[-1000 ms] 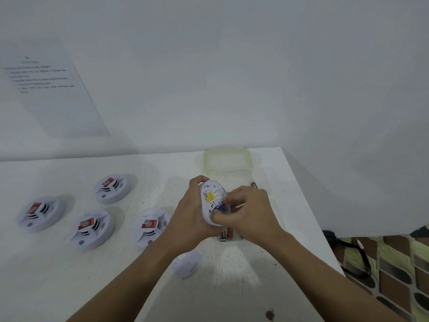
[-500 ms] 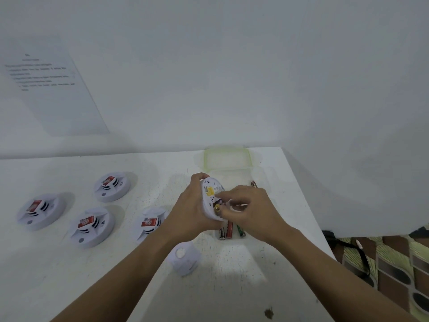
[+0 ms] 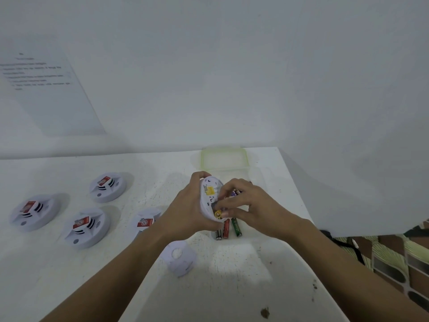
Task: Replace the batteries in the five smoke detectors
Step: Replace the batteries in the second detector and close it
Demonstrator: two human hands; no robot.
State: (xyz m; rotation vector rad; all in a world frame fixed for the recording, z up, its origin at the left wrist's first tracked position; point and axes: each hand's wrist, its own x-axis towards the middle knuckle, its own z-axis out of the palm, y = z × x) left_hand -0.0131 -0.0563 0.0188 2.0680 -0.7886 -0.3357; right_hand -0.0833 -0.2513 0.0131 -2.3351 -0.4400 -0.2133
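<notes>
White plastic detector (image 3: 210, 198) held tilted above table (image 3: 243, 275), left hand (image 3: 188, 214) wrapped round it. Right hand (image 3: 246, 205) fingers pinch gold-tipped battery (image 3: 218, 214) at bay. Risk imo: battery slips, rolls among loose batteries (image 3: 228, 228) below, old/new mixed. Wrong polarity possible too.

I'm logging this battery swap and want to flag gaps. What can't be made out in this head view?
- Battery compartment of the held detector: mostly covered by the right hand; only one battery end shows.
- Loose batteries on the table: upper parts hidden under the hands, so no count.
- Fourth detector: partly behind the left hand.
- Paper on the wall: text blurred, left edge cut off.
</notes>
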